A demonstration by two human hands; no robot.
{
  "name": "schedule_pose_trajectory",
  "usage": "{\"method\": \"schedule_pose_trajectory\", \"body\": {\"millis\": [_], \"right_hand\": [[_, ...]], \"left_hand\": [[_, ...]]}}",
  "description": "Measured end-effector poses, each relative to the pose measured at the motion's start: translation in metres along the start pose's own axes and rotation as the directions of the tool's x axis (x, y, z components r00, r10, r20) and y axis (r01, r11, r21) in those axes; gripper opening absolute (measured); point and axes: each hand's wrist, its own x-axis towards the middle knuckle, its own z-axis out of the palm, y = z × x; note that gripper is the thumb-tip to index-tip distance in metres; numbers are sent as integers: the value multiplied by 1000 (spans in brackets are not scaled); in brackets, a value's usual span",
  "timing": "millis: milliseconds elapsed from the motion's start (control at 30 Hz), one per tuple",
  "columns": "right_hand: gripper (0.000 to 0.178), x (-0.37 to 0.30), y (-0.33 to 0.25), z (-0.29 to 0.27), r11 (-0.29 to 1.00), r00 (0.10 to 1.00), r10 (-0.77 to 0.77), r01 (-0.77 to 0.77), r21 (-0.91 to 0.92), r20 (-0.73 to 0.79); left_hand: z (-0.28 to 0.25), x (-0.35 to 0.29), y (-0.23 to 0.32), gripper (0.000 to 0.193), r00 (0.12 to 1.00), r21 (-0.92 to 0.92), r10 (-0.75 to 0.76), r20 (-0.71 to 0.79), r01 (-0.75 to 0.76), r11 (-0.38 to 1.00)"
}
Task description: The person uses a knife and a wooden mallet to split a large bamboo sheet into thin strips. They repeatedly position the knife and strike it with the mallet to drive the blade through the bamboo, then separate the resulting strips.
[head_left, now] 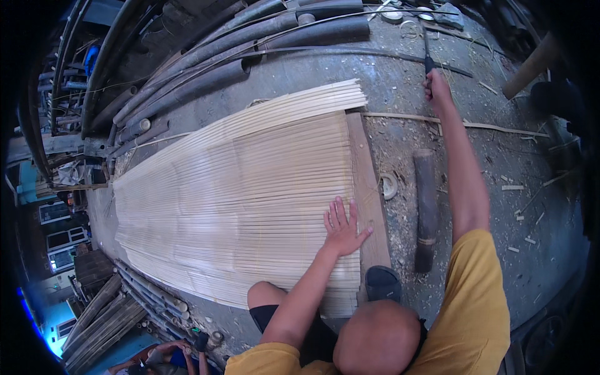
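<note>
A wide mat of pale bamboo slats (206, 187) lies on the floor, its near right end resting on a flat wooden board (370, 206). My left hand (342, 237) presses flat on the slats near that end, fingers spread, with the thumb reaching over the board. At the upper right, my right hand (439, 87) is stretched far out, closed round the dark handle of a knife (428, 53). Its narrow blade points away from me. The knife is well apart from the mat. A grey sandal (383, 284) on my foot is beside the board.
A short dark bamboo length (425, 209) and a roll of tape (389, 186) lie right of the board. Large bamboo poles (275, 34) line the far side. Wood chips (512, 187) litter the concrete. Another person (178, 359) sits at the lower left.
</note>
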Motion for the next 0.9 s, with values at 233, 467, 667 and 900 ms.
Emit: {"method": "schedule_pose_trajectory", "body": {"millis": [233, 467, 667, 900], "right_hand": [[37, -300, 87, 58, 907, 950, 62, -182, 381, 305], [57, -443, 146, 86, 999, 873, 43, -51, 3, 486], [55, -425, 110, 59, 726, 781, -83, 473, -499, 619], [64, -386, 143, -21, 453, 881, -470, 293, -842, 54]], "left_hand": [[-18, 0, -9, 86, 989, -182, 2, -149, -30, 983], [-34, -65, 41, 75, 931, -904, -17, -364, -349, 246], [-45, -52, 37, 62, 899, -866, -70, -432, -392, 310], [-77, -6, 50, 54, 917, -917, -193, -348, -290, 275]]}}
